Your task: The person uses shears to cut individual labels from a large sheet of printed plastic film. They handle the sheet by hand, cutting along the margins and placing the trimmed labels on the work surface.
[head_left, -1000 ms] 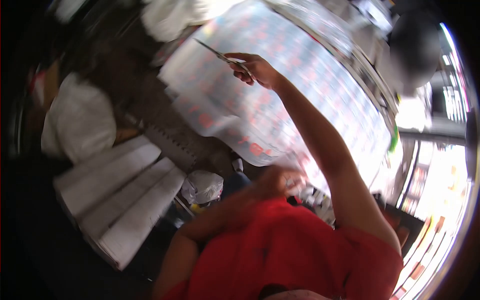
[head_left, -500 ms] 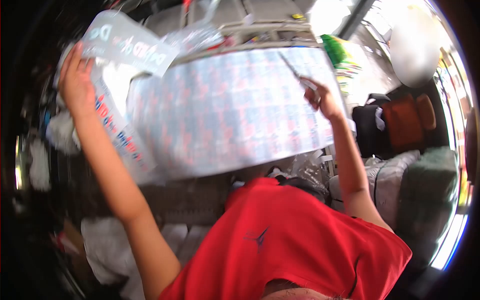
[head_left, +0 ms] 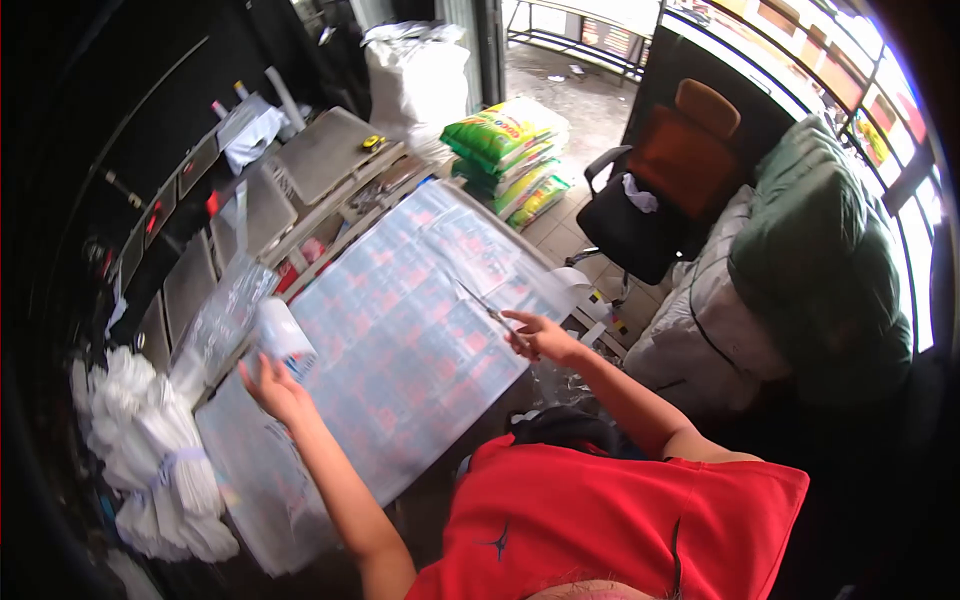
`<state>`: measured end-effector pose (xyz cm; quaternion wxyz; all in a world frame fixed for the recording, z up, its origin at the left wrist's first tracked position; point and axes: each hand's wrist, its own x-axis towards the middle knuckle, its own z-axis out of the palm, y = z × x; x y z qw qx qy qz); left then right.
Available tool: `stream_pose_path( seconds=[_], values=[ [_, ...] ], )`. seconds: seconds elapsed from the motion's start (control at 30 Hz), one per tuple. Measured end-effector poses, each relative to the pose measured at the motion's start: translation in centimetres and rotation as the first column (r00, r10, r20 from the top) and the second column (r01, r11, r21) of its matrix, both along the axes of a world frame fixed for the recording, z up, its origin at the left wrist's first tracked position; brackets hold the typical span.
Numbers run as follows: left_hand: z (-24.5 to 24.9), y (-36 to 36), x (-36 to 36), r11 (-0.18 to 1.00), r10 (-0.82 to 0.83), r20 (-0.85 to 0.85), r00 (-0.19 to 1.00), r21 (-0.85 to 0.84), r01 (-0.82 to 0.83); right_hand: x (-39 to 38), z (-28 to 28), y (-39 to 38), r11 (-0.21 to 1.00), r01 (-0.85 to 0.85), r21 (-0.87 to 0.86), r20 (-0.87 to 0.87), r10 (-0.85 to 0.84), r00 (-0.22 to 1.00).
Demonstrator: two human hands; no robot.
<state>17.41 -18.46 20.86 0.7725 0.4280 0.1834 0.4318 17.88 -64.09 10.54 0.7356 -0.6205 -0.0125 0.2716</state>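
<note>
A large printed translucent sheet lies over the table, with pale red and blue marks. My right hand grips a pair of scissors above its right part, the blades pointing up and left. Near the sheet's left part, my left hand has its fingers apart. Just above those fingers is a curled, rolled piece of printed plastic; whether the fingertips touch it cannot be made out. A clear crumpled plastic bag lies beside the roll.
Tied white sacks stand at the left. Grey trays line the far side. Green and yellow bags are stacked beyond the table. An office chair and big wrapped bundles are at the right.
The view has swung to the right. The flat printed strip at my left hand is now curled up, and the left fingers are spread. The scissors remain in my right hand.
</note>
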Motion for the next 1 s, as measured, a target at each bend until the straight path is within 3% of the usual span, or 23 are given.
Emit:
stream_pose_path(
  seconds=[0.07,0.13,0.17,0.23,0.3,0.4,0.53,0.63,0.67,0.73,0.77,0.8,0.87,0.93,1.0],
  values=[
    [-3.7,-3.6,-0.1,0.999,-0.042,-0.051,0.998,-0.006,0.042,-0.1,0.2,0.1,1.0,0.006,-0.005,0.031,-0.006,1.0],
    [-6.3,-6.6,-0.4,0.977,-0.196,-0.094,0.976,-0.106,0.186,0.1,-0.2,0.6,0.998,-0.027,-0.053,0.054,0.03,0.998],
    [-7.5,-7.5,-0.8,0.977,-0.196,-0.084,0.977,-0.105,0.187,0.2,-0.6,1.2,0.999,-0.039,-0.023,0.096,0.041,0.995],
    [-8.9,-9.0,-1.1,0.924,-0.365,-0.148,0.919,-0.183,0.337,0.7,-2.4,2.8,0.998,-0.055,0.03,0.143,0.05,0.989],
    [-8.8,-10.8,-1.8,0.893,-0.425,-0.171,0.889,-0.24,0.381,0.5,-3.1,4.4,0.994,-0.056,0.097,0.15,0.042,0.988],
    [-7.2,-13.5,-3.6,0.825,-0.54,-0.172,0.824,-0.304,0.477,0.1,-2.2,6.1,0.995,-0.023,-0.1,0.111,0.034,0.993],
    [-5.7,-15.0,-6.7,0.719,-0.688,-0.183,0.702,-0.302,0.626,-0.8,-0.8,9.3,0.991,0.119,0.063,0.1,-0.125,0.987],
    [-3.4,-15.5,-8.9,0.704,-0.703,-0.124,0.7,-0.264,0.66,-0.7,0.9,11.3,0.972,-0.046,0.231,0.194,0.0,0.981],
    [-2.6,-15.2,-9.5,0.697,-0.709,-0.086,0.7,-0.24,0.676,-0.6,1.5,11.8,0.971,-0.052,0.231,0.195,0.006,0.981],
    [-1.7,-14.0,-10.3,0.7,-0.704,-0.063,0.707,-0.228,0.677,-0.8,3.4,12.7,0.965,-0.244,0.093,0.232,0.217,0.948],
    [-1.4,-13.1,-10.7,0.712,-0.694,-0.026,0.719,-0.168,0.681,-1.2,4.6,13.4,0.948,-0.252,0.197,0.263,0.197,0.944],
    [-1.0,-12.2,-11.1,0.724,-0.685,0.011,0.729,-0.106,0.682,-1.3,5.2,13.8,0.946,-0.259,0.195,0.263,0.204,0.943],
    [-0.5,-10.3,-12.0,0.757,-0.652,-0.017,0.758,-0.084,0.648,-1.4,6.5,14.7,0.864,-0.382,0.329,0.166,0.345,0.924],
    [-0.6,-7.8,-13.0,0.793,-0.607,-0.039,0.794,0.047,0.608,-1.8,8.0,15.7,0.857,-0.427,0.288,0.189,0.386,0.903],
    [-1.4,-5.2,-14.1,0.81,-0.586,-0.031,0.81,-0.011,0.586,-2.3,9.6,17.0,0.767,-0.555,0.323,0.225,0.507,0.832]
  ],
)
